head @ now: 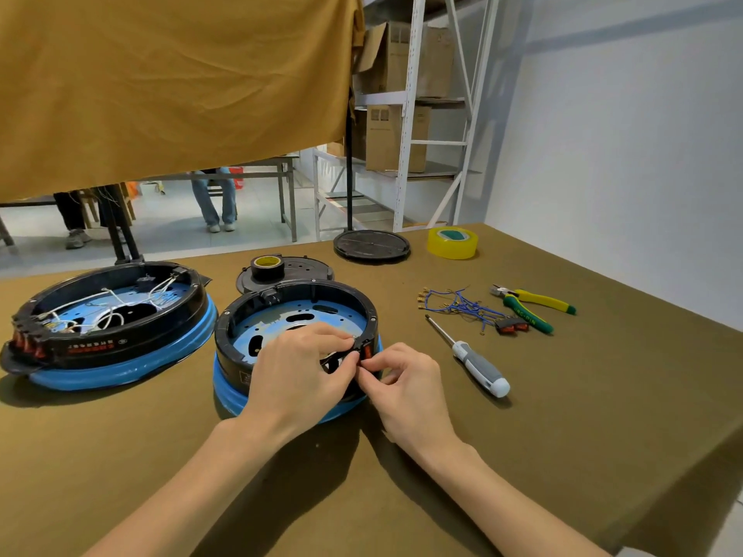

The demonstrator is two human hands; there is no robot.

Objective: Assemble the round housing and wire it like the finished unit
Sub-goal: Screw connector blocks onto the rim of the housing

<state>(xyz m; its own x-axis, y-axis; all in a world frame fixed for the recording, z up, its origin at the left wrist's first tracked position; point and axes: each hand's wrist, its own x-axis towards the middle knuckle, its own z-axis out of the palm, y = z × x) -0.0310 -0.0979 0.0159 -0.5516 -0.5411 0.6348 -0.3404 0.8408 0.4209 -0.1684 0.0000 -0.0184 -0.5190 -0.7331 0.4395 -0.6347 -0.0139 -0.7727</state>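
Note:
The round housing (305, 303), black ring on a blue base, stands in the middle of the table with no wires inside. My left hand (299, 365) grips its near right rim, fingers curled over the edge by the switch openings. My right hand (402, 379) pinches a red rocker switch (366, 351) at the outside of that rim, touching my left fingertips. The finished unit (108, 315), with white wires inside and red switches at its left end, sits to the left.
Right of the housing lie a screwdriver (470, 357), a bundle of blue wires (462, 305) with two red switches (512, 326), and green-yellow pliers (530, 305). Behind are a black lid with a tape roll (267, 267), another black disc (372, 245) and yellow tape (452, 243).

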